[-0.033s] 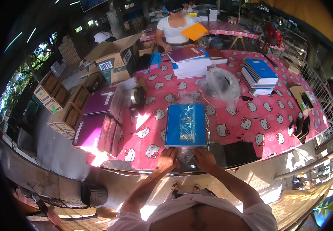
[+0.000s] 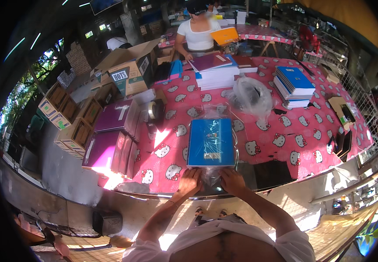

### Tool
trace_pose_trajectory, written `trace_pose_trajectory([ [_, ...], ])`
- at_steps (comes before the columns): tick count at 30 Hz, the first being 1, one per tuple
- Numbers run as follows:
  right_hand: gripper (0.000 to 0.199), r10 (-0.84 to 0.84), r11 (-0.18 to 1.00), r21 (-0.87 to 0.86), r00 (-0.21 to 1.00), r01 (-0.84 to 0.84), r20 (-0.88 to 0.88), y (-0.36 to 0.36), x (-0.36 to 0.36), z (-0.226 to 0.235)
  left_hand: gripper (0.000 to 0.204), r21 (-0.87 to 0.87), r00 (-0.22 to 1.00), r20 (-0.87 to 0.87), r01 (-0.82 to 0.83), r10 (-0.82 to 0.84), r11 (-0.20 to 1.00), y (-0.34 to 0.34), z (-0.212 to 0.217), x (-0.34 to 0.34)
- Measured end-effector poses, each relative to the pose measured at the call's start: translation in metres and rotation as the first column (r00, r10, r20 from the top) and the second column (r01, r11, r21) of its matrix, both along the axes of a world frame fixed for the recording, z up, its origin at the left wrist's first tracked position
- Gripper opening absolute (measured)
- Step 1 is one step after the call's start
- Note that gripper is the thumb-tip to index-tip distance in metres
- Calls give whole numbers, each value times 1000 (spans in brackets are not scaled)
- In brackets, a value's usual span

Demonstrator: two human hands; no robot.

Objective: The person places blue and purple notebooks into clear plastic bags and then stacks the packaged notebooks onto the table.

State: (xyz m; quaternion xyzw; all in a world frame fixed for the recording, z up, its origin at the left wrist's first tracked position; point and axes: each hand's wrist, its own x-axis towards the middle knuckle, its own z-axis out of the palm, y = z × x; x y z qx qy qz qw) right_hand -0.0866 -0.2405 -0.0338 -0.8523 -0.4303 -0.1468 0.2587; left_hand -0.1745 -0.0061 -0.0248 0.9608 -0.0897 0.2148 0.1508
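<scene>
Nothing has shifted since the earlier picture: both hands sit where they were, at the near edge of the blue stack. The left hand [image 2: 190,182] and right hand [image 2: 232,180] pinch the loose, crinkled mouth of a clear plastic bag [image 2: 211,174], fingers closed on the film. Inside it lies a flat, rectangular stack of blue notebooks [image 2: 211,142], glossy and streaked with glare, resting on the pink cartoon-cat tablecloth [image 2: 267,139] at the table's near middle. At two o'clock from it stands a taller pile of blue books [image 2: 294,85]; at one o'clock, a puffed, empty clear bag [image 2: 252,95]. At nine o'clock are purple-covered stacks [image 2: 110,131], and at eleven an open cardboard box [image 2: 130,70]. Another person [image 2: 197,32] stands at twelve o'clock holding an orange folder [image 2: 224,36].
</scene>
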Motion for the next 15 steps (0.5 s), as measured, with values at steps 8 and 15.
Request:
trace_pose_trajectory([
  [8, 21, -35, 998, 44, 998, 37, -47, 1, 0, -6, 34, 185, 957, 237, 127, -169, 975, -24, 31, 16],
  [15, 42, -162, 957, 233, 985, 171, -60, 9, -33, 4, 15, -15, 984, 7, 180, -180, 984, -11, 43, 43],
])
